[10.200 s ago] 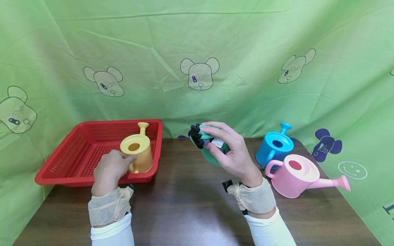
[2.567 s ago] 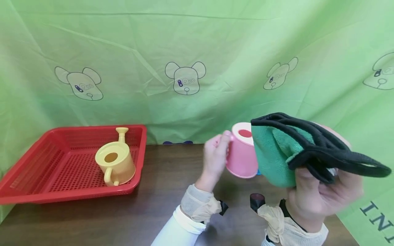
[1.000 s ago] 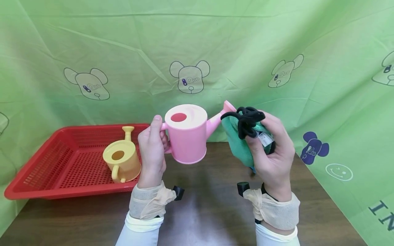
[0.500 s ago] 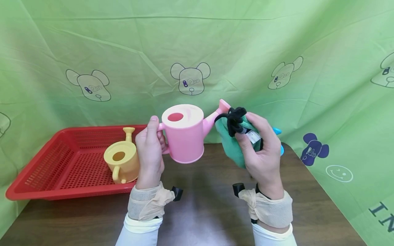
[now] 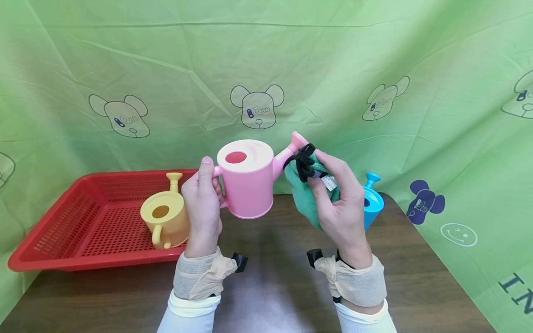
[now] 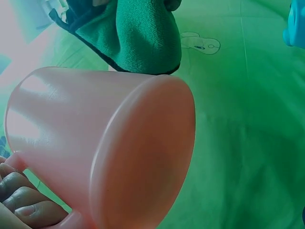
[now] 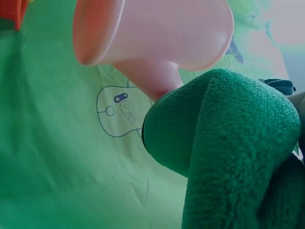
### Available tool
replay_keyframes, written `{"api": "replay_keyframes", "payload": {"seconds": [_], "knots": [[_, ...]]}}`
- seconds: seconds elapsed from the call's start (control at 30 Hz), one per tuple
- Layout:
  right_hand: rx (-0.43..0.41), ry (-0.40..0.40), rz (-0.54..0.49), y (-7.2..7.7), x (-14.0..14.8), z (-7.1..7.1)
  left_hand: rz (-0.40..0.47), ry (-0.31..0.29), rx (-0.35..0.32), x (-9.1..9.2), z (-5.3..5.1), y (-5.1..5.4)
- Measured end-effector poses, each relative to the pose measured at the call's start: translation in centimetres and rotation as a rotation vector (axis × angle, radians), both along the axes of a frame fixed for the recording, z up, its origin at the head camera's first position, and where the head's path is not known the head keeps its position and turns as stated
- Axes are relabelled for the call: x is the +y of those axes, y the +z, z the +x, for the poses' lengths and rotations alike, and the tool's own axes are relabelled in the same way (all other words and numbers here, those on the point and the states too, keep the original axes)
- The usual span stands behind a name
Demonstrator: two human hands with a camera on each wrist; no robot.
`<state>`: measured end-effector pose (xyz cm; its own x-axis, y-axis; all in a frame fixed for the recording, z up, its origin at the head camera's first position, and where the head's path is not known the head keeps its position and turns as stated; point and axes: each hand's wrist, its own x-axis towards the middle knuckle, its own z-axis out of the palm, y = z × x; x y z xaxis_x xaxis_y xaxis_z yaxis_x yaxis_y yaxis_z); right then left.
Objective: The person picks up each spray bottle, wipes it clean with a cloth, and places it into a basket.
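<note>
My left hand (image 5: 202,203) grips the handle of a pink watering can (image 5: 249,189), held upright above the table. In the left wrist view, curled fingers (image 6: 33,207) wrap that handle below the can's body. My right hand (image 5: 339,203) pinches a bunched green cloth (image 5: 306,199) with black edging and a white tag. The cloth lies close by the can's spout, just under its flared pink head; whether it touches is hard to tell. From the right wrist, the green cloth (image 7: 233,133) covers the lower view and overlaps part of the spout (image 7: 152,78).
A red plastic basket (image 5: 83,263) stands on the left of the brown table (image 5: 266,296), with a yellow watering can (image 5: 166,222) inside. Behind my right hand is a blue watering can (image 5: 372,203), partly hidden. A green printed curtain (image 5: 175,69) hangs along the back and right.
My right hand has moved left with the cloth, nearer the spout, uncovering the blue can. Earlier, the pink can stood on the table at the right; now my left hand holds it up at centre.
</note>
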<state>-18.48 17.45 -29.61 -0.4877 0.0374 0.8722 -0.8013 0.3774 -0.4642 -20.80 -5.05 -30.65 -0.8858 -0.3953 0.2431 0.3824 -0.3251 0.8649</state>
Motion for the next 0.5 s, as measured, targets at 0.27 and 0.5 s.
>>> {"api": "replay_keyframes", "payload": {"seconds": [0.27,0.5], "knots": [[0.013,-0.065,0.029,-0.4,-0.5,-0.5,-0.011,0.017,-0.021,0.1,0.2,0.1],[-0.002,-0.159,0.041,-1.0,-1.5,-0.7,-0.027,0.045,-0.018,0.5,0.4,0.3]]}}
